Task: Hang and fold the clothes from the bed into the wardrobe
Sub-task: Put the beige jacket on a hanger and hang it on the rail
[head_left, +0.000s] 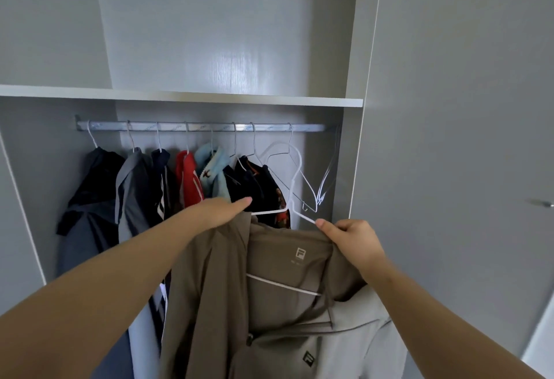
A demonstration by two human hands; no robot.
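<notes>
A brown jacket (pixel 227 294) with a small logo inside its collar hangs on a white wire hanger (pixel 292 190) that I hold up in front of the open wardrobe. My left hand (pixel 218 209) grips the jacket's left shoulder, index finger stretched along the hanger's arm. My right hand (pixel 352 233) pinches the collar's right side together with the hanger's right arm. The hanger's hook is below the metal rail (pixel 198 127), apart from it. Several garments hang on the rail, among them a red top (pixel 187 181) and a light blue one (pixel 211 166).
Empty white hangers (pixel 325 181) dangle at the rail's right end. A white shelf (pixel 180 97) runs above the rail. The grey wardrobe door (pixel 464 139) stands open on the right, with a metal handle (pixel 542 203). A grey side panel borders the left.
</notes>
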